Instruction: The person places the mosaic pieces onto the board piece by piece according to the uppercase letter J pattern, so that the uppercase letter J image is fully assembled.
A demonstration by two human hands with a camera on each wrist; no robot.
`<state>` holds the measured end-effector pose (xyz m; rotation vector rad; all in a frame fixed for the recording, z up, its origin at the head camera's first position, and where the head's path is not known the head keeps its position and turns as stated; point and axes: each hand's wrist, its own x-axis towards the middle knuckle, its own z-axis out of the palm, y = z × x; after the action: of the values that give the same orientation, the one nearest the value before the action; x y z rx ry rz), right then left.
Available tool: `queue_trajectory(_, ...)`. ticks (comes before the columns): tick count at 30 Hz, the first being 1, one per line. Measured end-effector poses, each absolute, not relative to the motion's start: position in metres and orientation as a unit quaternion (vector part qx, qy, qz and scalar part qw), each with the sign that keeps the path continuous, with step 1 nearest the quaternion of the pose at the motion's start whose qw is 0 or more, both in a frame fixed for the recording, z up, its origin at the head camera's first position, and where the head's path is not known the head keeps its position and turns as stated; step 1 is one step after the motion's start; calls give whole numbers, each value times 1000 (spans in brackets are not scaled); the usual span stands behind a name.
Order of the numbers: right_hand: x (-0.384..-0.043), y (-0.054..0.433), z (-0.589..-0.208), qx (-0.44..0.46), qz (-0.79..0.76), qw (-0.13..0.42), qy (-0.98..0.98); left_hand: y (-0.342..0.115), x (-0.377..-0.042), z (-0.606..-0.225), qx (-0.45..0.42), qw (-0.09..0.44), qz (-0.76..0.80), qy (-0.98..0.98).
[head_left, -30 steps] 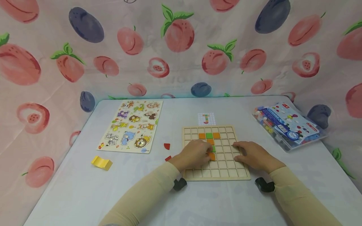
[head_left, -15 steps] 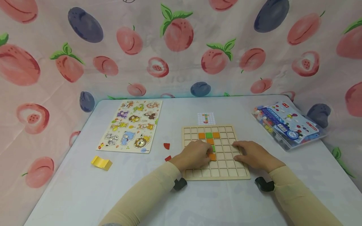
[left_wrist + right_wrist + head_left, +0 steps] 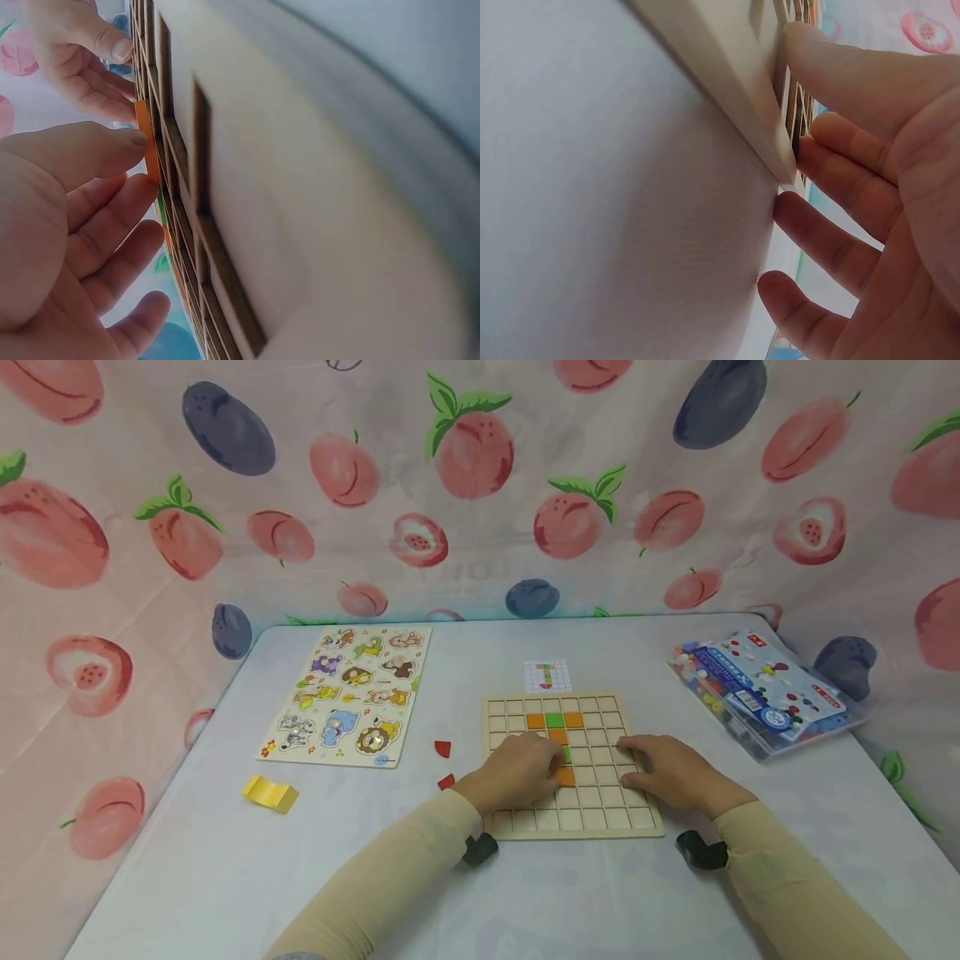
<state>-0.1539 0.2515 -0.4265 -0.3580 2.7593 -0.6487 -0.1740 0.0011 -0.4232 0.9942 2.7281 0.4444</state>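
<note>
In the head view, a wooden grid board (image 3: 585, 820) lies at the table's middle. Orange tiles (image 3: 536, 721) and green tiles (image 3: 554, 720) form a T on it. My left hand (image 3: 517, 768) is over the board's left half. Its thumb and a finger hold the edges of the lowest orange tile (image 3: 145, 142), which sits slightly proud of the grid in the left wrist view. The left hand partly hides the tiles beside it. My right hand (image 3: 675, 771) rests at the board's right edge, thumb on top, its other fingers (image 3: 847, 180) along the edge and corner.
A small pattern card (image 3: 558, 665) lies behind the board. Two red quarter-round pieces (image 3: 443, 749) and a yellow wavy block (image 3: 270, 793) are to the left. An animal puzzle board (image 3: 345, 697) stands further back left. At the back right is a clear plastic case (image 3: 765, 693) of colourful pieces.
The lowest orange tile has shifted very slightly to the right under my left fingers. Both hands otherwise stay where they were.
</note>
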Motion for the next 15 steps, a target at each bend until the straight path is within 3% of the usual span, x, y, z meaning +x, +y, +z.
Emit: queue_trajectory(15, -153, 251, -427, -118, -224, 145, 956, 1, -174, -425, 341, 89, 149, 924)
